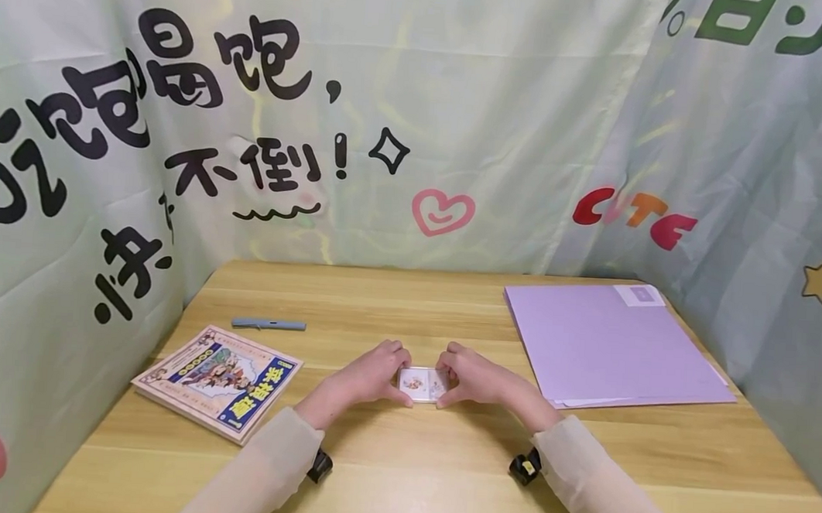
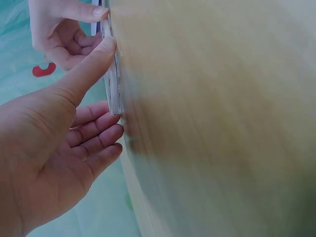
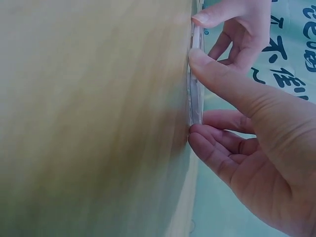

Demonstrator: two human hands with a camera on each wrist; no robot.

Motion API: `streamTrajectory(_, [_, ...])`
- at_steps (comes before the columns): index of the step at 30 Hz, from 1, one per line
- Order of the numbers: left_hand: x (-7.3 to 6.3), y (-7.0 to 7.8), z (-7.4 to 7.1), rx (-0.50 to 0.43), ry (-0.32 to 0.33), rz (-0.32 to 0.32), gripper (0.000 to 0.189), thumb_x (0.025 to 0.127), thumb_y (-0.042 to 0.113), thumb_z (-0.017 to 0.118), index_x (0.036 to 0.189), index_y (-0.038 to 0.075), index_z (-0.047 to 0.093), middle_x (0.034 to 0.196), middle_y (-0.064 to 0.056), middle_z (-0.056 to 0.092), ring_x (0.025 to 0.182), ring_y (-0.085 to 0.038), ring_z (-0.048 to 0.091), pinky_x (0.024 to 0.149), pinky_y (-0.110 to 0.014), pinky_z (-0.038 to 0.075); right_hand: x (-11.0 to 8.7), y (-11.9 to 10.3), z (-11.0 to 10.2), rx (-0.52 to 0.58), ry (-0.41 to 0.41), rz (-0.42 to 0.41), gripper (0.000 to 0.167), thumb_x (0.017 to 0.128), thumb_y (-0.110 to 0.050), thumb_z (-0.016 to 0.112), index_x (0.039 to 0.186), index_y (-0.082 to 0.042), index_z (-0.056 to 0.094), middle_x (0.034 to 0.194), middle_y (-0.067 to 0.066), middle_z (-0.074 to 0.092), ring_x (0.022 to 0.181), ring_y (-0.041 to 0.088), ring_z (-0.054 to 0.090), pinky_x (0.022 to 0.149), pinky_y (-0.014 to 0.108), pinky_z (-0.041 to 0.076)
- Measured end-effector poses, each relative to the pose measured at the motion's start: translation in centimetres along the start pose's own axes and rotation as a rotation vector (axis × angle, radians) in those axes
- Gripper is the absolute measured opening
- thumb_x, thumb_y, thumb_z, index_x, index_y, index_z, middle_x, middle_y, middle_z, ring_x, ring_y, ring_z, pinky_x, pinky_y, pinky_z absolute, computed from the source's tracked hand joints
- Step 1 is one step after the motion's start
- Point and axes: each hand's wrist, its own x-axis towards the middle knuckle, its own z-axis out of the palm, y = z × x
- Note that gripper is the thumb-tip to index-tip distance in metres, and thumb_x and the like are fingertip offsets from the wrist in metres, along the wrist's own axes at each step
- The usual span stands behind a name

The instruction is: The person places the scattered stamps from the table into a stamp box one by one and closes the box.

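A small flat rectangular case (image 1: 414,384) with clear edges lies low over the wooden table, between both hands. Its white face carries small coloured pictures, split by a line toward the right. My left hand (image 1: 377,372) grips the case's left end, thumb on the near edge and fingers curled at the far side. Mirroring it, my right hand (image 1: 480,379) grips the right end and covers part of the pictures. From the side, in the left wrist view, the case (image 2: 114,94) appears as a thin clear slab along the tabletop. The right wrist view shows the same thin edge (image 3: 195,101) beside the thumb.
To the left lies a thick illustrated book (image 1: 219,382), with a blue-grey pen (image 1: 269,325) behind it. Large purple folders (image 1: 608,348) lie stacked at the back right of the table (image 1: 413,473). A printed curtain (image 1: 460,120) hangs behind and along both sides.
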Motion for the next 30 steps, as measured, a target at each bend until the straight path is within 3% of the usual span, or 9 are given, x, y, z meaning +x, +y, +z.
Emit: streamTrajectory(30, [0.0,-0.9,0.4,-0.042,-0.049,-0.051,0.059,0.078,0.044,0.08,0.12,0.008,0.059,0.115,-0.002,0.056,0.104,-0.014,0.049,0.095,-0.031,0.051,0.1,1.2,0.4,0.025,-0.01,-0.019,0.051,0.079,-0.026,0.082,0.115,0.002,0.059,0.102,0.007,0.054,0.089,0.014,0.051,0.076,0.019,0.046])
